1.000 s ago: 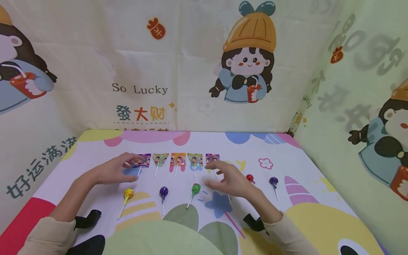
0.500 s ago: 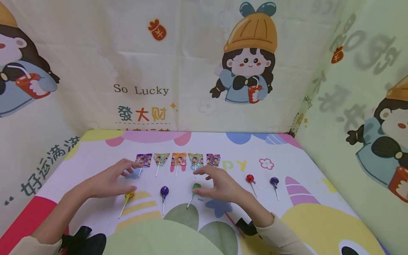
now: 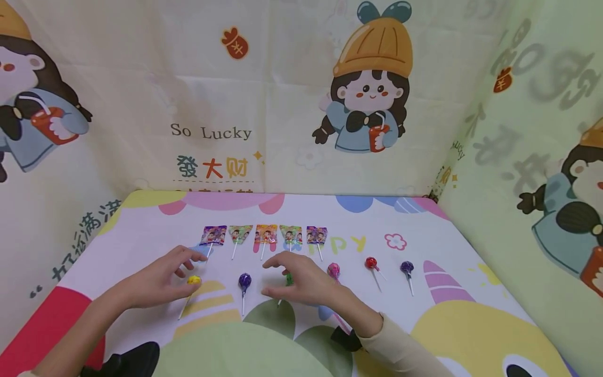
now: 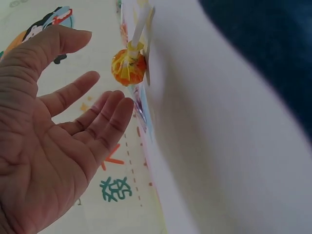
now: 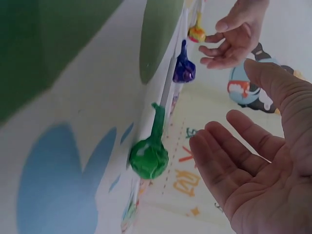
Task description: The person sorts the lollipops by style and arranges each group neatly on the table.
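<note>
My left hand (image 3: pixel 162 280) hovers beside the yellow lollipop (image 3: pixel 194 280), fingers loosely bent and nothing held. That orange-yellow wrapped ball (image 4: pixel 128 67) appears just beyond the fingertips in the left wrist view. Over the green lollipop (image 3: pixel 289 279) is my right hand (image 3: pixel 303 277), partly hiding it in the head view; the right wrist view shows a gap between the fingers and the green ball (image 5: pixel 149 159). Between the hands lies a purple lollipop (image 3: pixel 244 281). Right of them are a pink lollipop (image 3: pixel 333 270), a red lollipop (image 3: pixel 371 263) and a dark purple lollipop (image 3: pixel 407 267).
Behind, a row of several flat-wrapped lollipops (image 3: pixel 266 234) lies with sticks toward me. The table (image 3: pixel 358 220) has a printed cartoon cover. Printed cloth walls (image 3: pixel 282 104) stand at the back and sides. A black strap (image 3: pixel 347 339) sits at my right wrist.
My right hand has moved left from near the pink lollipop to above the green one, uncovering the pink and red lollipops. My left hand has drawn back from the flat-wrapped row toward the yellow lollipop.
</note>
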`<state>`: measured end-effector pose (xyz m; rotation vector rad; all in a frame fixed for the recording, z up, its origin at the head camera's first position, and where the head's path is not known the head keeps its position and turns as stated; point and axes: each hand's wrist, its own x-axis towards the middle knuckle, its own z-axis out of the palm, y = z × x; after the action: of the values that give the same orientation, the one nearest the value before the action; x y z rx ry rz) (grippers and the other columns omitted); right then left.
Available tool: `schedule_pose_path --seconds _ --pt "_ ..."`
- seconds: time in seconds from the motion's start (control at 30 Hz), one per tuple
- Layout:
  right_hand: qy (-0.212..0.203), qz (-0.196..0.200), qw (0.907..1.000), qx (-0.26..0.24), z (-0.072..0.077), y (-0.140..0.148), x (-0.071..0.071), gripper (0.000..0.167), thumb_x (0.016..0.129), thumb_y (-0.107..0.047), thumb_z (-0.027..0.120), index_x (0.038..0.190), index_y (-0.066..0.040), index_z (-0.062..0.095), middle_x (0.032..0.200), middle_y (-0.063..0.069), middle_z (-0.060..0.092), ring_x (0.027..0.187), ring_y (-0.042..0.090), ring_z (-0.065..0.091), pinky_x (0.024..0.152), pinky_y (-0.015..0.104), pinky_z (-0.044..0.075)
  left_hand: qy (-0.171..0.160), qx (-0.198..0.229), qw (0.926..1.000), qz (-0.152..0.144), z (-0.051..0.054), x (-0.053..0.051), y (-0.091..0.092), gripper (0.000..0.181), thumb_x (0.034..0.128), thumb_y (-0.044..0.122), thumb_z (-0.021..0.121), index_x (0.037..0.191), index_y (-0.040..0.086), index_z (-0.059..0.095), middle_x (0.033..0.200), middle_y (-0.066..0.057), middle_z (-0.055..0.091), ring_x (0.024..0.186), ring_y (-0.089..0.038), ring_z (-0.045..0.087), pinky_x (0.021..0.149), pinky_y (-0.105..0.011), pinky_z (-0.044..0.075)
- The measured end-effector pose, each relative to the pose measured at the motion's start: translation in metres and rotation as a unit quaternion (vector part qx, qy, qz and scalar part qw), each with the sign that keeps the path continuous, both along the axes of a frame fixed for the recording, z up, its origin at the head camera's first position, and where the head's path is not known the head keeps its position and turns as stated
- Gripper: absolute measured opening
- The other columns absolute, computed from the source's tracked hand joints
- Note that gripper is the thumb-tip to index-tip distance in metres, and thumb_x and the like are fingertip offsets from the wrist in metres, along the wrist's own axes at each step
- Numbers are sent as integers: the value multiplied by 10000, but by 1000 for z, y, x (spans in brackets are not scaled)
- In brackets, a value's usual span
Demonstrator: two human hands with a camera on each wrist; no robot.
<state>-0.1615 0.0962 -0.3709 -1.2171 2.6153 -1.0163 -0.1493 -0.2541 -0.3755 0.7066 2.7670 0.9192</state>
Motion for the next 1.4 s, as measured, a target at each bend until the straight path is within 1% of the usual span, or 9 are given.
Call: schedule_pose_path --seconds 0.2,0.37,0.57,0.73,0.9,1.03,1.17,1.27,1.4 --pt "-112 53 9997 233 -3 -16 -1 425 926 -284 766 1269 -60 652 1251 74 683 1164 231 633 930 279 551 -286 41 9996 24 -6 3 -1 504 867 242 803 1296 108 577 1210 -63 574 1006 -182 598 781 -238 569" --pt "-137 1 9995 284 -6 -28 -4 395 927 -262 765 1256 -71 661 1233 62 690 1141 204 645 913 245 551 -336 1 9994 43 -7 4 -2 465 865 237 808 1253 96 594 1151 -25 586 975 -156 591 775 -219 563" --pt "-214 -139 9992 291 -11 -42 -10 366 921 -244 771 1238 -82 683 1203 35 703 1099 136 646 878 173 528 -492 -29 9987 111 -8 3 -2 416 868 227 809 1202 84 606 1113 -20 601 955 -162 581 766 -201 559" --pt "-360 -285 9985 308 -14 -51 -12 338 915 -238 778 1210 -92 704 1156 -1 717 1040 88 652 844 151 516 -427 -55 9990 131 -10 1 -3 388 866 219 811 1173 85 616 1080 -2 614 938 -141 578 770 -199 558" --pt "-587 -375 9972 284 -15 -57 -14 300 902 -200 791 1170 -88 717 1066 -17 727 929 50 661 783 128 513 -265 -64 9996 -34 -11 -2 -5 353 871 192 800 1157 77 627 1047 20 619 914 -111 571 771 -208 561" --pt "-732 -339 9965 220 -18 -58 -17 246 894 -158 797 1121 -91 732 960 -42 724 834 -3 633 752 121 510 -173 -50 9998 -124 -13 -3 -4 311 874 177 797 1125 85 636 1009 41 610 892 -88 559 768 -214 560" --pt "-750 -330 9964 212 -20 -58 -18 178 894 -140 798 1062 -112 745 879 -86 709 781 -45 597 735 119 499 -127 -65 9998 -121 -14 -3 -3 267 871 174 800 1077 111 642 961 59 595 865 -63 546 759 -217 553" --pt "-772 -318 9963 205 -21 -58 -18 140 895 -128 795 1024 -117 742 857 -89 706 761 -45 591 725 123 496 -99 -80 9999 -97 -14 -3 -3 256 864 173 806 1057 118 646 943 63 592 851 -58 542 757 -217 547" --pt "-895 -290 9954 191 -21 -58 -18 127 896 -103 786 1011 -108 731 879 -45 722 759 -34 599 730 125 502 -24 -99 9999 -115 -14 -4 -2 257 859 173 813 1050 112 653 936 64 593 846 -63 542 763 -217 549"
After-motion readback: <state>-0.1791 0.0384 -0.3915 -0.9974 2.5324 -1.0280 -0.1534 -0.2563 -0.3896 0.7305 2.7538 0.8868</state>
